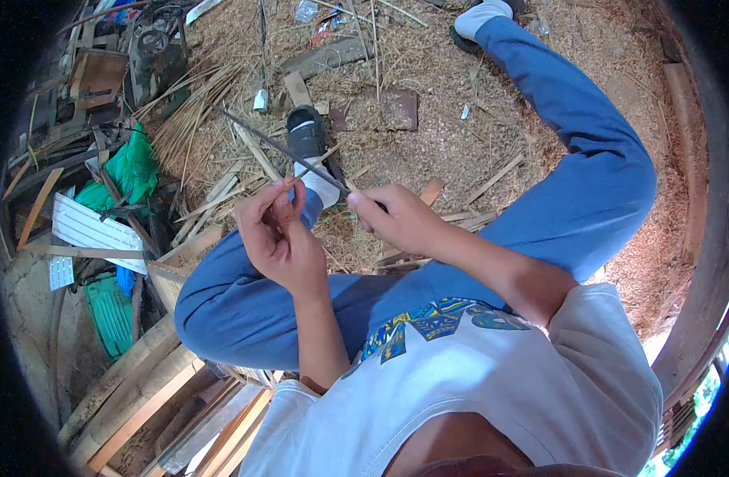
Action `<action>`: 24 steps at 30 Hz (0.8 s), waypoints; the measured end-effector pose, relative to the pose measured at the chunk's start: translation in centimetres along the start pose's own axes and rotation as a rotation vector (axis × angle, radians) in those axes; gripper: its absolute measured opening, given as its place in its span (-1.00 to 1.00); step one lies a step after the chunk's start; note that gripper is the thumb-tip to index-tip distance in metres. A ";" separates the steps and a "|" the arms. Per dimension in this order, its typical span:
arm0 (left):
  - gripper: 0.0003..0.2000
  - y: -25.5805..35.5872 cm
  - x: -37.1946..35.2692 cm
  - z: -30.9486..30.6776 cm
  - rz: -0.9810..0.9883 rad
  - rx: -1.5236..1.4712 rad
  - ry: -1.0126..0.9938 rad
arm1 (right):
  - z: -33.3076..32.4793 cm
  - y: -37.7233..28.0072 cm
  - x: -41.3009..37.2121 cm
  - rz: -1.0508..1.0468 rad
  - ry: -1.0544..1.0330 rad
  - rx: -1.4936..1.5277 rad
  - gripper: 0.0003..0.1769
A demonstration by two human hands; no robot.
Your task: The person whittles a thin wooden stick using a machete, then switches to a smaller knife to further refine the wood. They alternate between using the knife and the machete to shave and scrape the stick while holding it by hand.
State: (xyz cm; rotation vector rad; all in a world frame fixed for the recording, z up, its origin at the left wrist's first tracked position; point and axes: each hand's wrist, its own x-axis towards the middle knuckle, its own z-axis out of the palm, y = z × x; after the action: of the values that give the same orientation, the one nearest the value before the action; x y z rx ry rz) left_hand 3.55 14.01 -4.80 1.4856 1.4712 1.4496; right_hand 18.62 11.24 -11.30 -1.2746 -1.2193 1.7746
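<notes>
My right hand is closed around the near end of a long, thin dark rod. The rod runs away to the upper left, tapering toward its far tip, and a dark bit shows between my fingers. At the left, my left hand is raised with its palm partly turned up, thumb and fingertips pinched together. A short, thin pale strip sticks out of that pinch toward the upper right and crosses the rod in this view. Both hands are above my bent left leg, close to each other.
Shavings and wood scraps cover the ground. A bundle of thin sticks lies at the upper left, near a green plastic bag and a white perforated panel. Bamboo poles lie at the lower left.
</notes>
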 end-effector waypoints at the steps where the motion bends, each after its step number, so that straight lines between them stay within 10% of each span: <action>1: -0.90 0.1 -0.1 0.3 0.002 0.011 -0.003 | 0.1 0.5 0.4 0.017 -0.009 0.010 -0.28; 9: -0.89 0.0 0.3 0.3 0.042 0.020 -0.009 | -2.2 4.1 4.7 0.282 0.076 0.008 -0.28; 18: -0.89 -0.4 -0.3 0.3 0.092 0.027 -0.054 | -1.0 1.8 1.7 -0.160 -0.091 0.126 -0.37; 24: -0.92 -0.8 0.1 -0.2 0.025 0.001 -0.004 | -2.1 6.9 5.3 0.391 0.014 0.135 -0.30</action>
State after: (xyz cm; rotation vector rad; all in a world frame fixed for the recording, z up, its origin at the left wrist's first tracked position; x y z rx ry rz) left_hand 3.14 14.23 -5.50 1.5116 1.4560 1.4604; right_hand 18.95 13.95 -19.79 -1.5184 -0.8656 2.0760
